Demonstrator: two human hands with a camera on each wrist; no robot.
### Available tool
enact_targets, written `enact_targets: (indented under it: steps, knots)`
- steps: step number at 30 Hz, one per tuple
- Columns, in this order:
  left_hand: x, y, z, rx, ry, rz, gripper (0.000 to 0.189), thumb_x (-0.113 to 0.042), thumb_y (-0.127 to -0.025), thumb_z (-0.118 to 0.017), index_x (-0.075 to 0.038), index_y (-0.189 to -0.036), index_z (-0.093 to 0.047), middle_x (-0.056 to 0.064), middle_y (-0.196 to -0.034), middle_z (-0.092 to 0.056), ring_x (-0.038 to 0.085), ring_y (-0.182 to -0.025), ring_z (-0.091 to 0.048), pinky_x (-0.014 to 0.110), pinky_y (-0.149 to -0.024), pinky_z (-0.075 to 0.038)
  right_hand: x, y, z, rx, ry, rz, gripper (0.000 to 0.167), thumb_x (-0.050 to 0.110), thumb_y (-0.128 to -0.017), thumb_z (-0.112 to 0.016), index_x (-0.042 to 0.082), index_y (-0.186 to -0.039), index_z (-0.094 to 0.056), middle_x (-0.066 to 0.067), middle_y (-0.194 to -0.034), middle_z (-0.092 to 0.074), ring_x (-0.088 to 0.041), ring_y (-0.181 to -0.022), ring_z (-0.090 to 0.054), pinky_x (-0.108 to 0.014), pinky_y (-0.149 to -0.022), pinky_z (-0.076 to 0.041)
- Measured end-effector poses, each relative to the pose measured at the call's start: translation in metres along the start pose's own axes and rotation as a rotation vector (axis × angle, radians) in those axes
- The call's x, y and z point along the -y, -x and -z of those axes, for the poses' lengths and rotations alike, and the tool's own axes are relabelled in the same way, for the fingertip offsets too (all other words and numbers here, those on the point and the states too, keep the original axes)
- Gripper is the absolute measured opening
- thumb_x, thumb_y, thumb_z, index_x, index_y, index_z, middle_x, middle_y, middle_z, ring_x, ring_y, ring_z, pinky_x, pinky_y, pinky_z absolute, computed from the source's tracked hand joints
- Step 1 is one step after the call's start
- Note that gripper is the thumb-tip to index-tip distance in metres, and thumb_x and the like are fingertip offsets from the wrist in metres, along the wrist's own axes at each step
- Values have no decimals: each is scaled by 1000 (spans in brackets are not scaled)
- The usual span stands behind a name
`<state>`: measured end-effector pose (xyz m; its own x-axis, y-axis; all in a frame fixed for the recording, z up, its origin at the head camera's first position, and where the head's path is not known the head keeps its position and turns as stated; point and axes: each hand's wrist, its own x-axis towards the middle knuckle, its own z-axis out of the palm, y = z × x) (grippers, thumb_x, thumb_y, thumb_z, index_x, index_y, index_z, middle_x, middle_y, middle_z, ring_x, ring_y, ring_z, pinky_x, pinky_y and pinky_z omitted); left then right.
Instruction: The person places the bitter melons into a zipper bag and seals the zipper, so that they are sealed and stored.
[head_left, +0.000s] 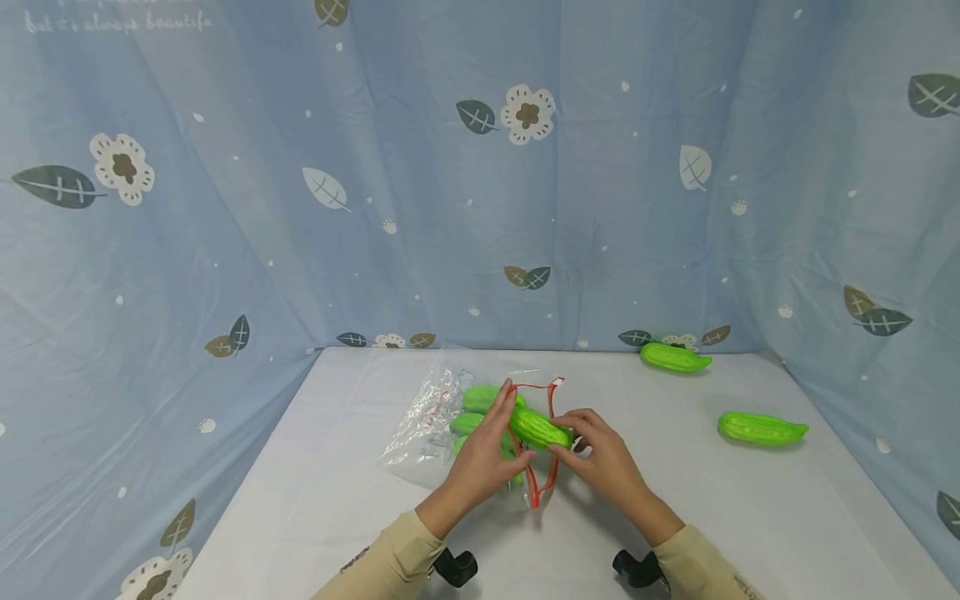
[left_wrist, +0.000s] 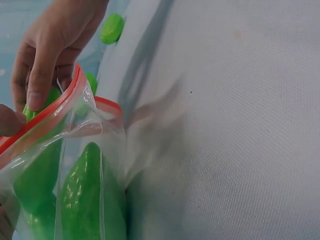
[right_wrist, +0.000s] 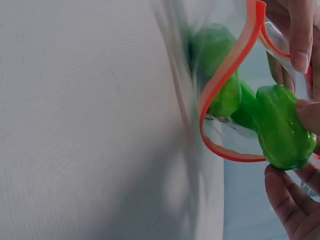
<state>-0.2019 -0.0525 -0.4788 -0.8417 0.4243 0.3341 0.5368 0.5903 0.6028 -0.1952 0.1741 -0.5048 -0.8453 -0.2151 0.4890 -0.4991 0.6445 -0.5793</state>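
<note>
A clear zip bag (head_left: pixel 412 433) with a red zip edge lies on the table, its mouth spread to the right. Several green bitter melons (head_left: pixel 467 423) are inside it. My left hand (head_left: pixel 480 458) holds the bag at its mouth, thumb apart from the long fingers. With thumb and fingertips my right hand (head_left: pixel 609 462) pinches the outer end of a bright green, ridged bitter melon (head_left: pixel 538 427), whose other end is within the bag's opening. The right wrist view shows this held bitter melon (right_wrist: pixel 282 127) beside the red edge. Bag and left hand hide part of the melons.
Two more bitter melons lie to the right on the white table (head_left: pixel 315 500): one bitter melon (head_left: pixel 675 357) at the back edge, another bitter melon (head_left: pixel 761 429) nearer the right edge. A blue patterned curtain (head_left: pixel 435 167) stands behind and along both sides.
</note>
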Motion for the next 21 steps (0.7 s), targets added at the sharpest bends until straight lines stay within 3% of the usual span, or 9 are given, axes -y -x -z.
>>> enact_targets:
  steps: [6,15,21]
  knots:
    - [2,0,-1,-2,-9,-3,94,-24,-90,-80,-5,-162,-23,8,-170,-14,30,-142,-45,46,-99,-52,4,-2,-1,-20,-19,1,43,18,-79,-89,16,-118,-71,2,-117,-64,-8,-84,-61,-28,-69,-59]
    - [2,0,-2,-8,-11,-19,94,-23,-89,-80,-4,-162,-24,9,-170,-15,29,-139,-48,42,-93,-54,7,-2,-3,-8,-14,14,43,10,-80,-88,13,-121,-73,-2,-121,-65,-17,-99,-68,-37,-79,-61]
    - [2,0,-2,-4,-6,-13,94,-25,-90,-80,-6,-162,-23,5,-171,-13,29,-139,-48,39,-91,-54,9,-3,-8,-64,19,13,45,14,-79,-89,14,-121,-74,-2,-120,-66,-17,-99,-67,-37,-76,-61]
